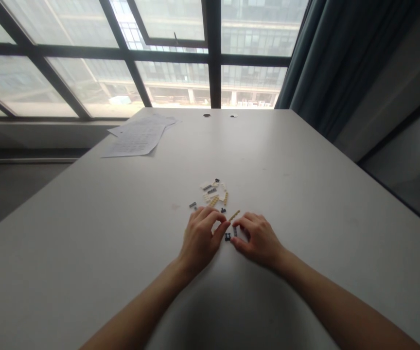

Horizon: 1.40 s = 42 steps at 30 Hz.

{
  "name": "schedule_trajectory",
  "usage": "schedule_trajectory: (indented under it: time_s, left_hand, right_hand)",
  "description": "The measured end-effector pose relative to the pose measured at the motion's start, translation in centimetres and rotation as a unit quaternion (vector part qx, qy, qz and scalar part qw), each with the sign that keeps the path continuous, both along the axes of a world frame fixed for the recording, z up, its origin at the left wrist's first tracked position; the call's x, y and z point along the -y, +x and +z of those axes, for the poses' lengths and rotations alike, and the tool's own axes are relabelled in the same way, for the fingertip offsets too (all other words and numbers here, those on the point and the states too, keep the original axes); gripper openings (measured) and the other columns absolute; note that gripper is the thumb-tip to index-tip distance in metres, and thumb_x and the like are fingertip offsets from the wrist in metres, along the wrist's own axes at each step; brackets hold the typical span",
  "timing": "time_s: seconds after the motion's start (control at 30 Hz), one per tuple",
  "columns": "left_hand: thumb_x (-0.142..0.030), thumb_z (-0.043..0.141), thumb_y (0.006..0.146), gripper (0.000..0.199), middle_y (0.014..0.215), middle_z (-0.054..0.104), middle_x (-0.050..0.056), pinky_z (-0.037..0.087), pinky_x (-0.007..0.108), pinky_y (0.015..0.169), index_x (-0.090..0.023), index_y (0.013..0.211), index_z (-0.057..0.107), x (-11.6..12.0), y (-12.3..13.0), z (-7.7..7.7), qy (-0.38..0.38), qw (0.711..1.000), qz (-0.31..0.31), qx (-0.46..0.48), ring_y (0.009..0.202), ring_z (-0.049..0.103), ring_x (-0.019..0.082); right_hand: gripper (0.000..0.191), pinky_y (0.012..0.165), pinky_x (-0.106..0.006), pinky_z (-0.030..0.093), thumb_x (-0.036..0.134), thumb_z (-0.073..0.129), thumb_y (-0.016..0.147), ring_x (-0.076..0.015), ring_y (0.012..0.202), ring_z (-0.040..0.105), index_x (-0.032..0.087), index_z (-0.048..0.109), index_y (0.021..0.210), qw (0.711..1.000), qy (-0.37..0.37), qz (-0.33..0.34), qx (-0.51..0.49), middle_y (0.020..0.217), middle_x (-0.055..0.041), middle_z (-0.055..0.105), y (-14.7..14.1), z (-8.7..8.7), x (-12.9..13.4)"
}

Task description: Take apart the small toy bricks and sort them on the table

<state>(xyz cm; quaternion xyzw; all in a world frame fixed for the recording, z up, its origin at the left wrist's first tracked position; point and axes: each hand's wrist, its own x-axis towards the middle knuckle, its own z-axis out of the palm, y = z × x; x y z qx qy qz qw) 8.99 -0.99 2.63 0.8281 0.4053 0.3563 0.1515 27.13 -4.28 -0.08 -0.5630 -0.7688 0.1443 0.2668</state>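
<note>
My left hand [203, 234] is closed in a pinch, its thumb and index fingertips at the near end of a thin tan toy-brick strip [235, 215] that slants away to the right. In my right hand [258, 238], a small grey toy brick [235, 232] sits between the thumb and the curled fingers. A small black toy brick [228, 236] lies on the table between the two hands, close to the right thumb. Just beyond the left fingers is another black piece [223, 210]. The left hand's lower fingers are partly hidden.
Past my hands, a loose cluster of white, tan and grey bricks [212, 191] lies on the white table [86, 243]. A grey piece [193, 204] rests left of it. Printed papers [137, 138] overlap at the far left edge. Windows and a dark curtain [315, 63] stand behind.
</note>
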Motion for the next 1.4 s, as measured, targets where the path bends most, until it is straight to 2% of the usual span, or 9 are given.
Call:
schedule_trajectory:
  time_s: [0.4,0.5,0.63,0.73,0.97,1.1,1.17,1.27,1.4]
  left_hand:
    - [-0.025,0.056,0.089,0.011,0.084,0.061,0.003,0.042,0.035,0.081,-0.019,0.080,0.059,0.2,0.0,-0.8,0.026,0.999,-0.017,0.020,0.086,0.053,0.019]
    - [-0.024,0.057,0.088,0.010,0.084,0.061,0.003,0.042,0.034,0.081,-0.019,0.080,0.059,0.3,0.0,-0.9,0.025,0.999,-0.024,0.019,0.085,0.054,0.019]
    - [-0.023,0.057,0.088,0.010,0.083,0.061,0.003,0.042,0.034,0.081,-0.019,0.079,0.059,0.5,0.1,-0.8,0.024,0.999,-0.030,0.026,0.084,0.054,0.019]
    - [-0.023,0.057,0.088,0.010,0.083,0.061,0.003,0.042,0.034,0.080,-0.020,0.080,0.059,0.6,0.2,-0.7,0.027,0.999,-0.036,0.024,0.083,0.054,0.019]
    - [-0.026,0.056,0.090,0.010,0.085,0.063,0.004,0.040,0.036,0.080,-0.020,0.083,0.060,0.7,0.1,-1.0,0.051,0.997,-0.039,-0.031,0.085,0.054,0.020]
    - [-0.025,0.054,0.091,0.011,0.085,0.064,0.004,0.040,0.035,0.079,-0.019,0.083,0.059,0.6,0.2,-1.0,0.055,0.997,-0.036,-0.035,0.084,0.054,0.019]
    - [-0.025,0.054,0.091,0.011,0.085,0.065,0.003,0.040,0.035,0.079,-0.019,0.083,0.059,0.6,0.2,-1.1,0.056,0.997,-0.037,-0.036,0.084,0.054,0.019]
    - [-0.025,0.053,0.091,0.011,0.084,0.065,0.003,0.039,0.035,0.080,-0.019,0.083,0.059,0.6,0.1,-1.1,0.063,0.996,-0.040,-0.043,0.084,0.054,0.019]
    - [-0.025,0.054,0.091,0.012,0.082,0.065,0.003,0.039,0.034,0.079,-0.019,0.082,0.059,0.6,0.1,-1.1,0.076,0.995,-0.041,-0.048,0.083,0.054,0.019]
  right_hand:
    - [0.028,0.082,-0.037,0.040,0.031,0.071,0.075,-0.0221,0.089,0.056,0.021,0.061,0.100,1.000,0.007,0.013,-0.009,0.098,-0.0051,0.062,0.0,0.0,0.0]
    - [0.039,0.081,-0.037,0.043,0.031,0.071,0.075,-0.0219,0.085,0.058,0.020,0.058,0.111,0.999,0.022,0.004,-0.027,0.097,-0.0056,0.062,0.0,-0.1,-0.1]
    - [0.062,0.074,-0.036,0.049,0.032,0.070,0.077,-0.0205,0.080,0.058,0.019,0.043,0.131,0.995,0.061,-0.015,-0.081,0.104,-0.0087,0.061,0.1,-0.4,-0.2]
    - [0.065,0.071,-0.035,0.050,0.034,0.069,0.079,-0.0192,0.076,0.056,0.021,0.038,0.136,0.990,0.093,-0.009,-0.110,0.106,-0.0085,0.059,0.0,-0.6,-0.2]
    - [0.056,0.068,-0.033,0.051,0.023,0.064,0.083,-0.0165,0.071,0.052,0.025,0.040,0.134,0.968,0.187,-0.014,-0.166,0.101,-0.0058,0.058,-0.1,-0.7,0.2]
    - [0.035,0.071,-0.031,0.051,0.016,0.058,0.085,-0.0156,0.075,0.056,0.025,0.054,0.118,0.966,0.190,0.031,-0.172,0.099,-0.0048,0.059,-0.2,-0.5,0.4]
    - [0.032,0.070,-0.030,0.051,0.016,0.057,0.086,-0.0156,0.075,0.057,0.024,0.055,0.116,0.963,0.196,0.038,-0.178,0.096,-0.0042,0.060,-0.2,-0.3,0.5]
    - [0.031,0.068,-0.030,0.050,0.019,0.056,0.086,-0.0150,0.070,0.055,0.022,0.054,0.117,0.960,0.198,0.019,-0.199,0.090,-0.0033,0.061,-0.2,-0.1,0.6]
    - [0.009,0.066,-0.028,0.048,0.021,0.053,0.089,-0.0148,0.070,0.057,0.021,0.061,0.093,0.962,0.167,-0.003,-0.214,0.080,-0.0022,0.062,-0.2,0.3,0.6]
